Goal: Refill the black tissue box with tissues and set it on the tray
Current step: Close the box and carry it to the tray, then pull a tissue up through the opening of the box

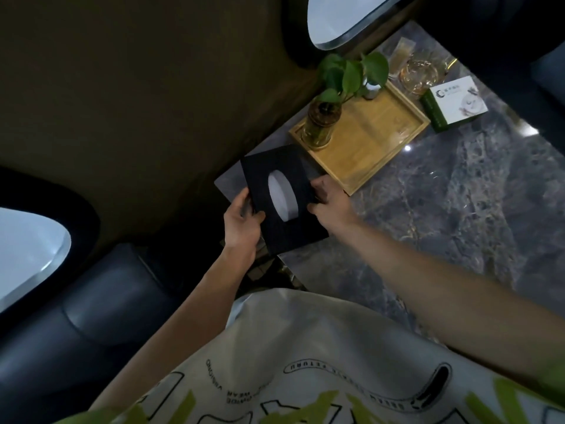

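Both grips are closed on the black tissue box (pixel 282 200): the left hand (pixel 243 224) clasps its near-left edge, thumb on the top face and fingers under it, while the right hand (pixel 328 201) pinches the opposite edge, fingers curled over the side. The box is held tilted above the near corner of the table (pixel 458 194), its oval opening facing up and showing white tissues (pixel 282 198) inside. It hangs just short of the wooden tray (pixel 367 139), not yet on it; the box's far corner overlaps the tray's near-left rim in the view. On the tray's far-left corner stands a glass vase (pixel 319 125) with a green leafy plant (pixel 348 76), and a small pale object sits at the far edge behind the leaves, too small to make out. Beyond the tray on the dark marble table lie a glass ashtray (pixel 420 75) and a green and white carton (pixel 452 104). A dark leather seat (pixel 76 316) runs along the left, and a pale printed shirt (pixel 305 362) fills the bottom of the view.
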Motion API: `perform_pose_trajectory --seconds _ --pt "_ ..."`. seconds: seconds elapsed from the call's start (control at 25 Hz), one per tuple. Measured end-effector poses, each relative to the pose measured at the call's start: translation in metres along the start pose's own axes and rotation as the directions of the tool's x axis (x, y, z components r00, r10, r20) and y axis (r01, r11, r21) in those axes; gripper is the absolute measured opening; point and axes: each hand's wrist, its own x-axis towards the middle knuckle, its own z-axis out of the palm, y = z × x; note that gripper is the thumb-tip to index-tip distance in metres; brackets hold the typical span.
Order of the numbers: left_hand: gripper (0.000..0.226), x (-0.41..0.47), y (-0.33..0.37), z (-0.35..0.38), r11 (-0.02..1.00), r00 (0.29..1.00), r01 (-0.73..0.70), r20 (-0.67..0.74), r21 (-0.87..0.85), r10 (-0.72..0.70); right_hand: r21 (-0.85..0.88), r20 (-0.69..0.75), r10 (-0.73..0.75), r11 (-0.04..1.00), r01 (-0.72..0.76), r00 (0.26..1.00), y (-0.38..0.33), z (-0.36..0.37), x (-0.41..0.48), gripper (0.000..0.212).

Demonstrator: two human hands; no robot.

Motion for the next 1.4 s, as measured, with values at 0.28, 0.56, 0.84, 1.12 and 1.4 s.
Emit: perform_pose_trajectory --seconds 0.28,0.56,0.84,1.12,1.4 --pt "0.062 0.027 0.011 0.005 0.999 1.0 -0.008 0.001 0.047 0.008 -0.031 0.019 0.027 0.999 -0.026 0.999 -0.001 0.01 0.023 0.043" --pt "0.062 0.043 0.008 0.0 0.985 0.998 -0.048 0.057 0.166 0.039 -0.165 0.04 0.098 0.982 -0.091 0.994 -0.011 0.009 0.032 0.047" --pt "0.062 0.07 0.03 0.002 0.895 0.974 -0.138 0.224 0.425 0.044 -0.024 0.109 0.327 0.945 -0.326 0.939 -0.016 0.012 0.031 0.032" --pt "0.069 0.108 0.069 0.014 0.531 0.93 -0.324 0.368 0.783 0.025 0.392 0.249 0.42 0.781 -0.487 0.873 -0.039 0.027 0.017 0.019" --pt "0.05 0.093 0.06 0.0 0.528 0.888 -0.46 0.382 0.714 0.257 0.114 0.236 0.403 0.892 -0.437 0.884 -0.042 0.017 0.02 0.017"
